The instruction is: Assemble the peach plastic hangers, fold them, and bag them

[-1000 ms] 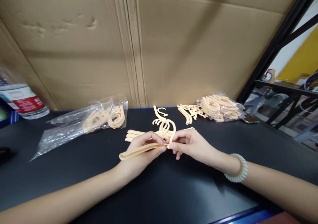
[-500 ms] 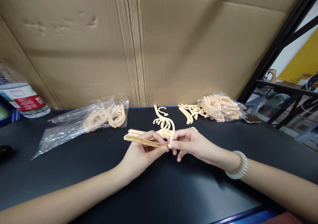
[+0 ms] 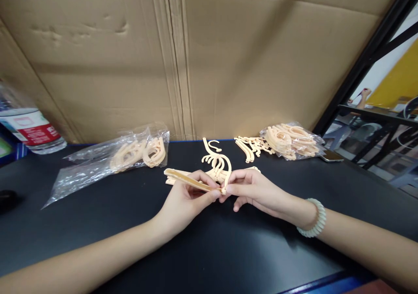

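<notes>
My left hand (image 3: 183, 200) pinches a cream plastic hanger arm (image 3: 187, 180), its hollow side facing me and its free end tilted up to the left. In my right hand (image 3: 256, 190), closed at thumb and fingers, is the base of a curved hanger hook (image 3: 227, 165) standing upright. Hook and arm meet between my fingertips; how they join is hidden by the fingers. Just behind lie several cream hangers (image 3: 217, 172) bunched together, partly covered by my hands. Farther back rest a loose hook (image 3: 214, 142) and a slim arm piece (image 3: 205, 145).
Loose hanger pieces (image 3: 250, 148) and a bag of parts (image 3: 290, 141) lie at the back right, beside a phone (image 3: 331, 156). A clear bag (image 3: 98, 168) with parts is at left, near a large bottle (image 3: 35, 131). Cardboard (image 3: 209, 59) stands behind the black table (image 3: 209, 250).
The far left end of the hanger arm has swung up, tilting the piece more steeply. My right fingers have shifted slightly around the hook's base. Both hands stay in nearly the same place.
</notes>
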The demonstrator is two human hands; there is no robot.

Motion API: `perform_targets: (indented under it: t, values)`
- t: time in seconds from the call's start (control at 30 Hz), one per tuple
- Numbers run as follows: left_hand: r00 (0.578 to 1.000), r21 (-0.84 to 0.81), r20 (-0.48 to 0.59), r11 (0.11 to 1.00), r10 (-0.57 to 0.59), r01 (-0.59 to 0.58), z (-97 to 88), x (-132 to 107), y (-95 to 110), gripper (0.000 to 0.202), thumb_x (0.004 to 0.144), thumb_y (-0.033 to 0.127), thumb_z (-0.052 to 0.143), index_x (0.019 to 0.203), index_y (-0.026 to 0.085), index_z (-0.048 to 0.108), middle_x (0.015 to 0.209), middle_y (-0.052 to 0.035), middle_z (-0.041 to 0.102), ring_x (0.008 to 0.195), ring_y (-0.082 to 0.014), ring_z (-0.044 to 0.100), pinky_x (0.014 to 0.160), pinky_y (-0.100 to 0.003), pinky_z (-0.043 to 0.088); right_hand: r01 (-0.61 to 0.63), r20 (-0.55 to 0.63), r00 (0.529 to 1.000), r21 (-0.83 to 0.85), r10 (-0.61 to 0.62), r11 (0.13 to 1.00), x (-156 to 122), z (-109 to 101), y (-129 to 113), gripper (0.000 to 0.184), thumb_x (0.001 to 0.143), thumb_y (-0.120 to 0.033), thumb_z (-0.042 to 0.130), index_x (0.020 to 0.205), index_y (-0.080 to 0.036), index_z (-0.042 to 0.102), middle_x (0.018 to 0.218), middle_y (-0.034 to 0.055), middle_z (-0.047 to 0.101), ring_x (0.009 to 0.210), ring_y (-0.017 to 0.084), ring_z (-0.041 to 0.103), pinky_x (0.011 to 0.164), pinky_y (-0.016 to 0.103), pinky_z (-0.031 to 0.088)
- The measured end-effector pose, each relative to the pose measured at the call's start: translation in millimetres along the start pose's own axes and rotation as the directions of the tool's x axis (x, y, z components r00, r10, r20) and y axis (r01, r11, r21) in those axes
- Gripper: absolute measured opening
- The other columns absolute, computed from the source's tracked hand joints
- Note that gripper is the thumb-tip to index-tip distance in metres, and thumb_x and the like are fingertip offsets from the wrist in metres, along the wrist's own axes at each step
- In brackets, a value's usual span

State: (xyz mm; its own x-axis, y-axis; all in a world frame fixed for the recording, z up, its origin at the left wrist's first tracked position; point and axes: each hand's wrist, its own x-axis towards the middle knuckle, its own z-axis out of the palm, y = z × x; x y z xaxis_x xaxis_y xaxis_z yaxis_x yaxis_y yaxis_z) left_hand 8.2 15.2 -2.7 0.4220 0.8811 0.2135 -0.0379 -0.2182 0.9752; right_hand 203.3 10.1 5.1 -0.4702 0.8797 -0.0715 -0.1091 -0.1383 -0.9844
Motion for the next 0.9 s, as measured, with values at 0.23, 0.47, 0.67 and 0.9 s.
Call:
perform_targets:
  t: [0.23, 0.47, 0.67, 0.9]
  values:
    - [0.999, 0.050, -0.026, 0.998, -0.022, 0.023, -0.1, -1.0, -1.1, 0.015, 0.076, 0.026, 0.074, 0.076, 0.018, 0.061, 0.076, -0.0012, 0.073, 0.074, -0.0172, 0.069, 0.074, -0.031, 0.055, 0.010, -0.045, 0.999, 0.012, -0.009, 1.000, 0.6, 1.6, 1.9, 0.021, 0.070, -0.028, 0.080, 0.074, -0.013, 0.065, 0.074, 0.0030, 0.068, 0.073, 0.013, 0.067, 0.054, 0.019, 0.054]
    - [0.998, 0.081, -0.051, 0.995, -0.046, 0.050, -0.6, -0.5, -0.5, 0.018, 0.074, 0.028, 0.076, 0.074, 0.017, 0.062, 0.073, -0.0009, 0.072, 0.071, -0.0164, 0.068, 0.069, -0.029, 0.054, 0.002, -0.033, 0.999, 0.020, -0.001, 1.000, 0.1, 0.6, 1.0, 0.020, 0.072, -0.025, 0.078, 0.076, -0.013, 0.062, 0.076, 0.0041, 0.071, 0.072, 0.013, 0.070, 0.058, 0.019, 0.055]
    - [0.994, 0.030, -0.084, 0.997, -0.064, 0.067, 0.0, 0.5, -0.5, 0.018, 0.076, 0.028, 0.074, 0.074, 0.017, 0.060, 0.071, 0.0010, 0.070, 0.070, -0.0147, 0.067, 0.069, -0.026, 0.053, 0.015, -0.037, 0.999, 0.063, -0.013, 0.998, 2.6, -5.9, 7.4, 0.027, 0.073, -0.026, 0.079, 0.084, -0.015, 0.057, 0.079, 0.0055, 0.073, 0.079, 0.017, 0.073, 0.061, 0.020, 0.057]
    - [0.998, 0.000, -0.055, 1.000, -0.015, 0.015, 1.4, 1.8, 1.1, 0.014, 0.077, 0.020, 0.073, 0.073, 0.017, 0.059, 0.069, 0.0031, 0.070, 0.069, -0.0133, 0.069, 0.069, -0.025, 0.054, 0.006, 0.043, 0.999, 0.149, -0.012, 0.989, 1.3, -10.1, 7.2, 0.017, 0.080, -0.024, 0.073, 0.084, -0.015, 0.059, 0.087, 0.0059, 0.068, 0.083, 0.018, 0.069, 0.062, 0.026, 0.059]
